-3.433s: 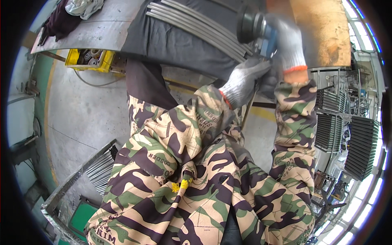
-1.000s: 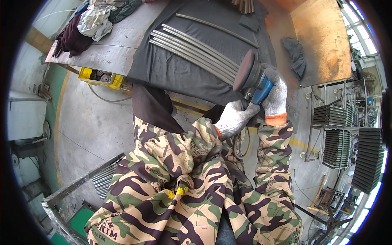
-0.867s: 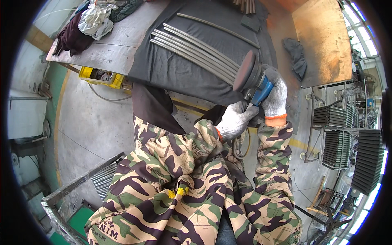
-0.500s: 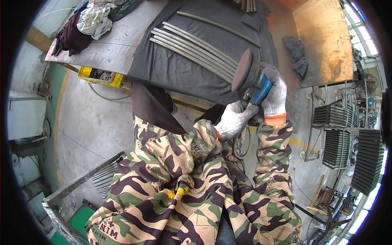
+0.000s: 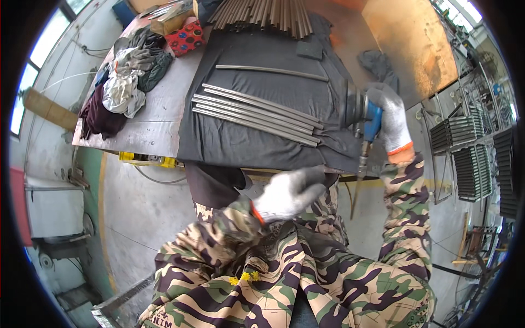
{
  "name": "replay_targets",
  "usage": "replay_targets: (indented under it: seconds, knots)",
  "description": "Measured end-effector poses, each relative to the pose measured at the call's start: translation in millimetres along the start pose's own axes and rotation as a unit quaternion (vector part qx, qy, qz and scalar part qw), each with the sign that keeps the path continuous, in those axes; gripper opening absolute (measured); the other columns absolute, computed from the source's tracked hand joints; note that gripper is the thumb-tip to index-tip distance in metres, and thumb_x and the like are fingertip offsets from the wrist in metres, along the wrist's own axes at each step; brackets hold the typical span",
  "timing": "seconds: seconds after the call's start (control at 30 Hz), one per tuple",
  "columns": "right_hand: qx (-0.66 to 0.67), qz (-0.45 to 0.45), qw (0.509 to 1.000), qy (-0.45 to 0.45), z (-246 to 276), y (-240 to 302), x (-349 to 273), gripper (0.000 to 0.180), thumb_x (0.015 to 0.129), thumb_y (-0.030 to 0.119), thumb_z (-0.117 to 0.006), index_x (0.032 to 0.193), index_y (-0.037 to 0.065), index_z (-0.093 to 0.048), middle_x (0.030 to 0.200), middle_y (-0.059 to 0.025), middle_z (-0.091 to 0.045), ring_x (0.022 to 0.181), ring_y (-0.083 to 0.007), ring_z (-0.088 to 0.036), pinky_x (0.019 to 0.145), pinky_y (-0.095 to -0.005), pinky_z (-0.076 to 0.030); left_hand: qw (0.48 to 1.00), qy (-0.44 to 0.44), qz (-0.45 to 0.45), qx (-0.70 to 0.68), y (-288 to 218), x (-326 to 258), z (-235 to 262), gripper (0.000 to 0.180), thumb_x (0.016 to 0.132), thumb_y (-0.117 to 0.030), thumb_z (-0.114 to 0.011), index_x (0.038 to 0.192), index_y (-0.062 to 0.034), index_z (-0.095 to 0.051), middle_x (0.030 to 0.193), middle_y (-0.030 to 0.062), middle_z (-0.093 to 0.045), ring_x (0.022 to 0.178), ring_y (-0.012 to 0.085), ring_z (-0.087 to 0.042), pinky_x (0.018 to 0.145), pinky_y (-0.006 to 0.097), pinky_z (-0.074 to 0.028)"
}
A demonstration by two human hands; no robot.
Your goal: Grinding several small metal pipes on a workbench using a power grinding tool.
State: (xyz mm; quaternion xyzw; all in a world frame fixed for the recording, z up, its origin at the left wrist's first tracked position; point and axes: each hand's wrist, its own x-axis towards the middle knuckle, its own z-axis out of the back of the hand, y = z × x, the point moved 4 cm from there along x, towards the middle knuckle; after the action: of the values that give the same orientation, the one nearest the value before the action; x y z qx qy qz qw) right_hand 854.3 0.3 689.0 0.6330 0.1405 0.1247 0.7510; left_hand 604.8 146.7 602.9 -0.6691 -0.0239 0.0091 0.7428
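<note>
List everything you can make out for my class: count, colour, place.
Table: one, brownish, upper middle
Spread cloth: one, black, on table
Grouped rods: about six, grey, on spread cloth
Single rod: one, grey, beyond group
Rod bundle: uncounted, brown-grey, table's far side
Pad: one, dark, near bundle
Cloth pile: several, mixed colours, table's left
Box: one, red patterned, beside pile
Crumpled cloth: one, dark, by board
Board: one, tan, upper right
Crate: one, yellow, under table's left
Racked bars: uncounted, dark, far right
Power tool: one, blue and black, right
Left hand: one, pale-gloved, blurred, near table edge
Right hand: one, pale-gloved, gripping power tool
Sleeves: two, camouflage, lower middle
</note>
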Motion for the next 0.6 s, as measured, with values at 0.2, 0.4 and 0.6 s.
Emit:
replay_targets:
  seconds: [0.2,0.4,0.6]
  knots:
    - [-0.097,0.041,0.994,-0.003,23,11,-8,0.025,0.092,0.014,-0.069,0.11,-0.003,-0.074,0.095,-0.0003,-0.07,0.086,-0.0068,-0.06,0.08,-0.0241,-0.049,0.863,-0.095,-0.164,0.469,10,54,98,0.062,0.074,-0.016,-0.074,0.133,-0.0039,-0.06,0.137,0.019,-0.062,0.123,0.0397,-0.062,0.108,0.05,-0.051]
    - [-0.229,0.041,0.973,-0.009,30,11,-17,0.024,0.088,0.014,-0.074,0.106,-0.001,-0.074,0.09,-0.0022,-0.069,0.083,-0.0071,-0.058,0.078,-0.0266,-0.05,0.847,0.111,-0.086,0.512,30,91,134,0.076,0.068,-0.035,-0.082,0.137,-0.0079,-0.064,0.135,0.0172,-0.066,0.125,0.0394,-0.063,0.104,0.049,-0.053]
    - [-0.224,0.064,0.972,0.0,36,25,-24,0.024,0.086,0.014,-0.076,0.106,0.0,-0.073,0.086,-0.0026,-0.067,0.079,-0.0075,-0.057,0.074,-0.0269,-0.049,0.808,0.155,-0.037,0.567,13,94,141,0.083,0.066,-0.042,-0.084,0.14,-0.01,-0.063,0.132,0.0169,-0.068,0.119,0.0379,-0.066,0.101,0.048,-0.055]
